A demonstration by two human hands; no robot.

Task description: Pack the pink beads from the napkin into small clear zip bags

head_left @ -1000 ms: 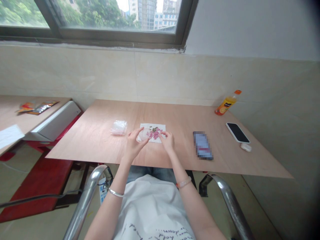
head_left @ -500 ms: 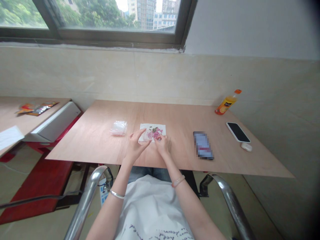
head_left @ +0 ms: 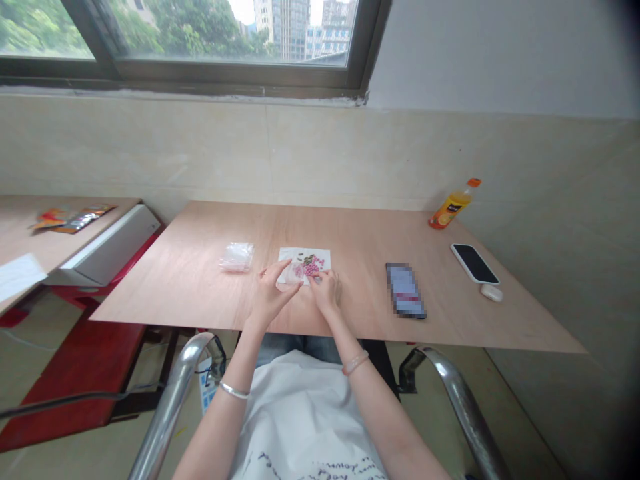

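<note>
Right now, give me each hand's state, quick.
Left hand: spread in a curve at the paper; whether it grips anything cannot be told.
Right hand: curled at the paper; any grip cannot be told.

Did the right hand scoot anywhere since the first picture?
Yes. Against the wooden table, the right hand has moved left, towards the left hand, and a little closer to the person.

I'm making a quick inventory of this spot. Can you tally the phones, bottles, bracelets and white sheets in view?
White sheets: 2
Phones: 2
Bracelets: 2
Bottle: 1
Total: 7
</note>
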